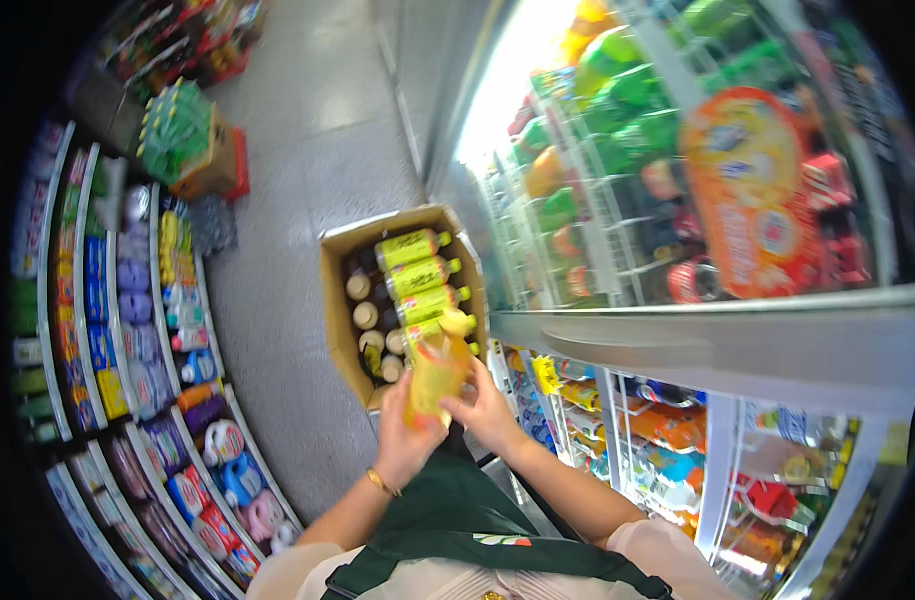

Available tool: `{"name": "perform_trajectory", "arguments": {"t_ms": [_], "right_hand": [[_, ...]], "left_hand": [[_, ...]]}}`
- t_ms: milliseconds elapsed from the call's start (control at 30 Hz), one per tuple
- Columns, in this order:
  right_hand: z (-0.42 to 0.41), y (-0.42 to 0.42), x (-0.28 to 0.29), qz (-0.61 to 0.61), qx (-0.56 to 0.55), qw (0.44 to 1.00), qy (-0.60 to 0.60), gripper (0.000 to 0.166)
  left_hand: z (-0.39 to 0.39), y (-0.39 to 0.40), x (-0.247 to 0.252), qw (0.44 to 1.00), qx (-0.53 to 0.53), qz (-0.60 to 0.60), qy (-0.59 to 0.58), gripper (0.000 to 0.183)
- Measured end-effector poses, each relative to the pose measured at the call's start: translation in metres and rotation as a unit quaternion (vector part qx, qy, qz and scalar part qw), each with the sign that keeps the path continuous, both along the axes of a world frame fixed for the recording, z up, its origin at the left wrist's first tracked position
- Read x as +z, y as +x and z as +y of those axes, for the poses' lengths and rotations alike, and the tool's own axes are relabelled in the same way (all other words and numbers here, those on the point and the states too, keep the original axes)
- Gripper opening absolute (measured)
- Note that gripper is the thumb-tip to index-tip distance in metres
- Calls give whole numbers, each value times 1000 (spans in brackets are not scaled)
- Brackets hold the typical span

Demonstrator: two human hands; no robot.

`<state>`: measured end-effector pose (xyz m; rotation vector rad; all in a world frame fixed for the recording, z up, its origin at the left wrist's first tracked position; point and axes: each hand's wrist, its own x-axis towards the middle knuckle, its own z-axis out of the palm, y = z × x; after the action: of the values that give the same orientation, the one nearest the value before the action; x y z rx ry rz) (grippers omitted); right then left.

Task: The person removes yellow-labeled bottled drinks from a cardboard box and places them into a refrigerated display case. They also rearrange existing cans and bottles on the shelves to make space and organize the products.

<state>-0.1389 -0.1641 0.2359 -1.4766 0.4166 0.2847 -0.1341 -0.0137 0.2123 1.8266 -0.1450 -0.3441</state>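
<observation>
A yellow drink bottle [436, 367] is held between my two hands, its cap end pointing away from me over a cardboard box. My left hand [408, 431] grips its near end from the left, and my right hand [487, 409] has its fingers on the bottle's right side. Below them the open cardboard box [337, 322] stands on the floor. Several bottles with yellow-green labels [420, 277] lie in a row in its right part, and upright bottles with pale caps [365, 315] fill its left part. The held bottle is somewhat blurred.
A glass cooler door [615, 319] stands open at the right, near the box. Drinks fill the cooler's wire shelves [615, 420] at lower right. Store shelves with detergents and packets [153, 382] line the left. Green bottles [176, 139] on a carton stand in the aisle, upper left.
</observation>
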Motion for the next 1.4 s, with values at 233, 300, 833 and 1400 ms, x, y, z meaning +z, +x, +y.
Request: {"name": "perform_trajectory", "arguments": {"t_ms": [233,300,833,1400], "right_hand": [[-28,-90,175,-153,-165,963,-150,92],[-48,-106,241,-165,-186,940,-236,89],[-238,-260,439,-390,-395,739,-381,78],[-287,-240,421,-315,-376,785,-379,66]], "left_hand": [[-55,-41,127,899,-132,-415,-50,63],[-85,-44,166,864,-169,-456,-128,61],[-323,-134,386,685,-398,-542,-281,80],[-340,-143,377,753,-362,-521,-176,76]]}}
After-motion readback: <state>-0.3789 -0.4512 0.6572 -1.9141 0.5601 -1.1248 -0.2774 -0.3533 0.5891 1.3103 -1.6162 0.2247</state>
